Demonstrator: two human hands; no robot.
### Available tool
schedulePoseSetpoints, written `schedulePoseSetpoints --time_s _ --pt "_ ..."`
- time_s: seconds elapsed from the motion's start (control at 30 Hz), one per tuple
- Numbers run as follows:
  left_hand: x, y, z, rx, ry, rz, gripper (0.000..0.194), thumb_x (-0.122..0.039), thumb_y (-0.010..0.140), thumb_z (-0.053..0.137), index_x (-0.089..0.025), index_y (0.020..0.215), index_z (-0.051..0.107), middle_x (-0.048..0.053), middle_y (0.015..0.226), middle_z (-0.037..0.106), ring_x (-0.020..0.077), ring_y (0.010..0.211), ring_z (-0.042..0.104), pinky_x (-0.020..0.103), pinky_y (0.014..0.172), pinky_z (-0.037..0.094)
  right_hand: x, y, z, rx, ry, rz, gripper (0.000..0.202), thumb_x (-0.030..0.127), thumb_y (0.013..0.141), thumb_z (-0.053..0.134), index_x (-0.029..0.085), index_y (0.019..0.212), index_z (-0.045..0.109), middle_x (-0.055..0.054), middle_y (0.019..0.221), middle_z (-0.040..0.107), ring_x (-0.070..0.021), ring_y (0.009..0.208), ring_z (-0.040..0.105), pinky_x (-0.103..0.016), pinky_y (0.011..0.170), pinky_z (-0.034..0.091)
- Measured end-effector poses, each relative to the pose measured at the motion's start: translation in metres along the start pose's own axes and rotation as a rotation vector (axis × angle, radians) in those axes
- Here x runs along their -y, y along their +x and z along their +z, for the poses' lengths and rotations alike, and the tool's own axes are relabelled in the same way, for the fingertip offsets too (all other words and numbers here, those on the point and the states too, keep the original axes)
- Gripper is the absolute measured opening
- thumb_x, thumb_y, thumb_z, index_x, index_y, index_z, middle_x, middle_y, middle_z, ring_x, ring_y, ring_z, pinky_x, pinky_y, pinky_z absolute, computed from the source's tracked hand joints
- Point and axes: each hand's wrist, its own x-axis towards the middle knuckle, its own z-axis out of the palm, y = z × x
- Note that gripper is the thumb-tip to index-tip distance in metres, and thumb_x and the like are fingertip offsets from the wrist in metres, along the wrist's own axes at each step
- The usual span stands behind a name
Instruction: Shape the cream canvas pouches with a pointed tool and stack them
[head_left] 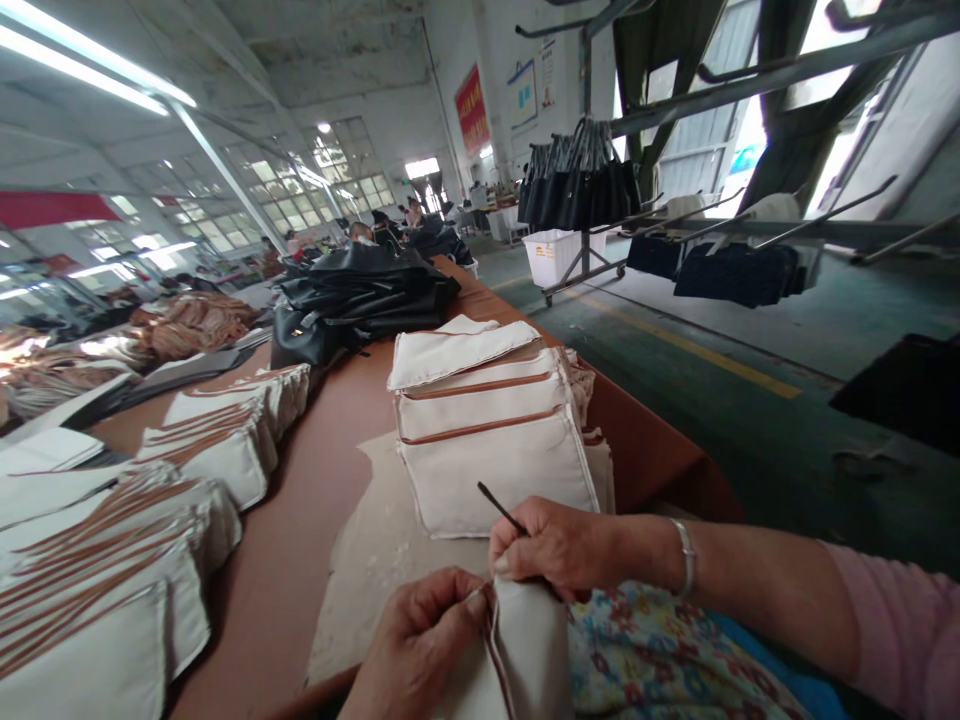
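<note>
Item 1: cream pouch (534,645), w/ brown-trimmed opening; loc. at the wearer's lap, nr. edge of brown-covered surface (289,540).
L hand (429,640): grip narrow, thumb & fingers pinching pouch at the trim.
R hand (559,545): grip closed round thin dk. tool (501,507), tip pointing up-left; fingers also at pouch's upper edge. Silver bracelet (684,555) on wrist.
Item 2: pouch stack (487,470), cream, brown trim, on surface just beyond hands.
Item 3: overlapping pouch rows (97,610), same type, L side.
Item 4: blk. bag pile (364,300), far end.
Item 5: floral cloth (667,645), on lap, beneath R forearm.
Item 6: hanging blk. bags (577,190), on rack, bkgd. R, above white bin (549,260).
</note>
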Motion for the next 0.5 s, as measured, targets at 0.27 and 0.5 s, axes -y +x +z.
schedulePoseSetpoints --time_s 0.27,0.5 --pt "-0.016 -0.013 0.007 -0.049 0.112 0.074 0.049 -0.062 0.066 0.074 -0.015 0.064 0.062 -0.005 0.053 0.043 0.0085 0.049 0.031 0.019 0.044 0.022 0.003 -0.005 -0.001 0.015 0.232 0.031 0.026 0.041 0.085 0.058 0.016 0.08 0.056 0.01 0.046 0.041 -0.0044 0.031 0.033 -0.015 0.028 0.027" --pt "-0.01 -0.012 0.005 -0.081 0.329 0.195 0.04 -0.054 0.078 0.065 -0.015 0.066 0.063 -0.002 0.056 0.05 0.0122 0.054 0.04 0.021 0.048 0.028 -0.001 -0.002 0.003 -0.012 0.179 -0.078 0.029 0.031 0.067 0.077 0.011 0.083 0.063 0.005 0.06 0.054 -0.0035 0.049 0.042 -0.013 0.043 0.032"
